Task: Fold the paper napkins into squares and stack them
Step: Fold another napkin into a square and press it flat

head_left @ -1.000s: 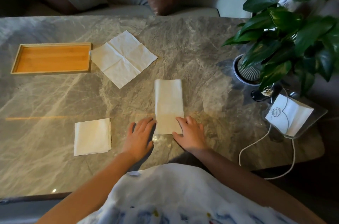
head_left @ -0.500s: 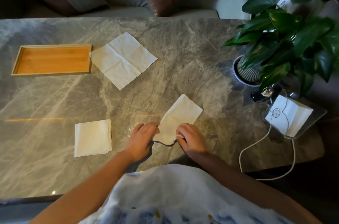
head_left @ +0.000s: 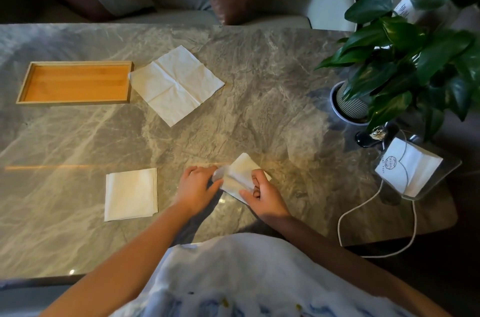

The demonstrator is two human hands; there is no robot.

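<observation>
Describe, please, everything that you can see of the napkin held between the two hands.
The napkin is thin white paper, softly creased, already folded into a narrow strip and partly doubled over. It lies slanted on the grey veined table, close to the person, with its far corner pointing away to the right. The left hand pinches its raised, curled end, and the right hand pinches its near edge. Nothing else touches it.

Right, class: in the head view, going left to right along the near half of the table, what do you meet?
Stack of folded napkins → left hand → napkin being folded, which both hands grip → right hand → clear holder with more napkins in it.
</observation>
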